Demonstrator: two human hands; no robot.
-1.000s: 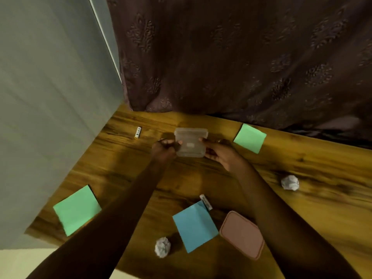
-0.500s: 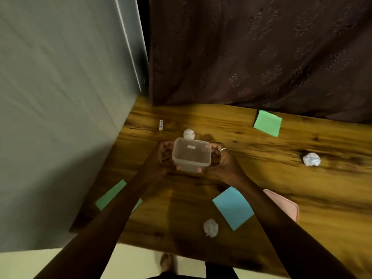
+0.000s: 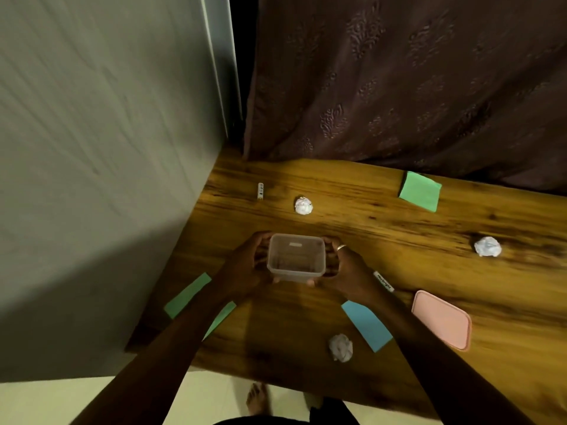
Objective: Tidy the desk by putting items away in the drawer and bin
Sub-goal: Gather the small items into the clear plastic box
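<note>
Clear container (image 3: 296, 259) has come forward from the back of the surface (image 3: 399, 240). It's now held above the middle, left hand (image 3: 245, 268) and right hand (image 3: 346, 268) gripping its sides, so it's probably drawer-bound.

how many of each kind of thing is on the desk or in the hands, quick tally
crumpled paper balls: 3
green paper sheets: 2
blue paper sheet: 1
white markers: 2
clear plastic container: 1, held by left hand and right hand
pink lid: 1
total: 10
</note>
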